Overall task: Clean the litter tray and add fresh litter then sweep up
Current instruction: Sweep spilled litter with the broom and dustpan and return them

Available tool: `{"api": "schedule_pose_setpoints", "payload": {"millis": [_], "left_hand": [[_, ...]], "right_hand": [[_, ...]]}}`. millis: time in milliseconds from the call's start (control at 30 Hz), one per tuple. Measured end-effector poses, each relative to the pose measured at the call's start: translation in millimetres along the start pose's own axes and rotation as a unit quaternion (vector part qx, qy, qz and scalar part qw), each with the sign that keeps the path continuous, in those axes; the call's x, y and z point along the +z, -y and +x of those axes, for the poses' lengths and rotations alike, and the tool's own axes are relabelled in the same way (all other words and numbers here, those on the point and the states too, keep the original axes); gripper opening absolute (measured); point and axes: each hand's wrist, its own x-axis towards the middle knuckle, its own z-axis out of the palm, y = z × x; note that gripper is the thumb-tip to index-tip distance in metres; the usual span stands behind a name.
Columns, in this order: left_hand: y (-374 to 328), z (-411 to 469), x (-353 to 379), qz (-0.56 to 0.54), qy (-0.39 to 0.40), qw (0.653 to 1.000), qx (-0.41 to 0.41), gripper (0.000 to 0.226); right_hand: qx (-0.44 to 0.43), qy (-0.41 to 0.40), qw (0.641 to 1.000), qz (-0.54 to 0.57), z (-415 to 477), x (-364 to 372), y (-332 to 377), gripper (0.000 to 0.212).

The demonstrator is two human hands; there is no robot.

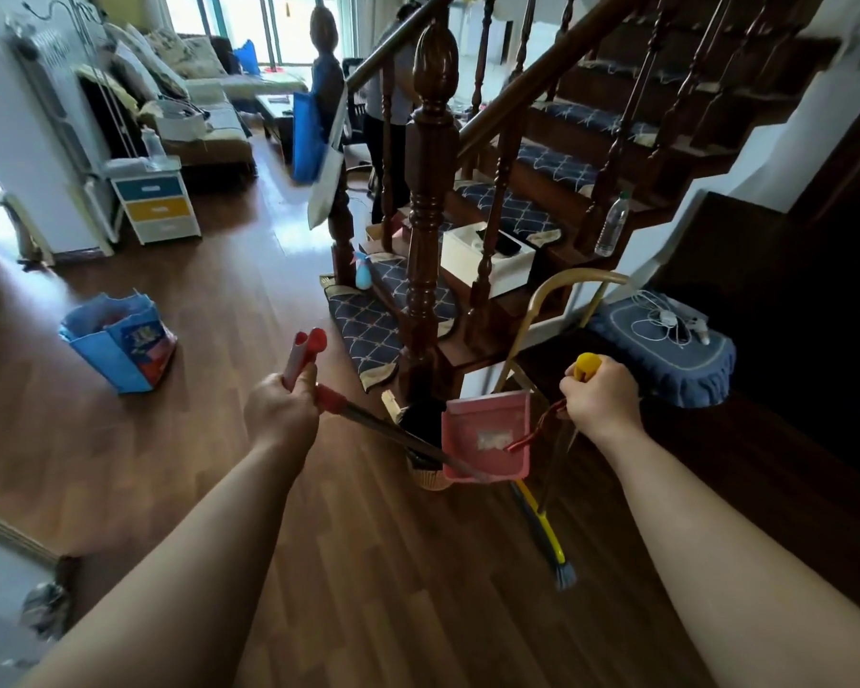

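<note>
My left hand grips the red handle of a long-handled pink dustpan, which hangs low over the wooden floor beside the stair post. Pale litter bits lie inside the pan. My right hand grips the yellow top of a broom; its yellow shaft runs down to blue-grey bristles on the floor just right of the pan. A small basket bin sits partly hidden behind the pan. No litter tray is in view.
A dark wooden staircase with blue mats rises ahead; its newel post stands just behind the pan. A chair with a blue cushion is at right. A blue bag sits on the floor at left. A person stands behind the stairs.
</note>
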Motion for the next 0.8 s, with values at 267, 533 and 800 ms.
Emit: {"api": "schedule_pose_setpoints", "payload": {"millis": [267,533,800], "left_hand": [[33,-4,8,-0.073,-0.055,0.984,-0.152,0.039],[43,4,27,-0.12,-0.078,0.955,-0.259,0.041],[52,16,28,-0.228,-0.114,0.901,-0.351,0.026]], "right_hand": [[-0.004,0.013,1.0,-0.01,0,10,0,0.004],[0.005,0.025,1.0,-0.012,5,18,0,0.004],[0.001,0.029,0.999,-0.021,11,23,3,0.003]]}}
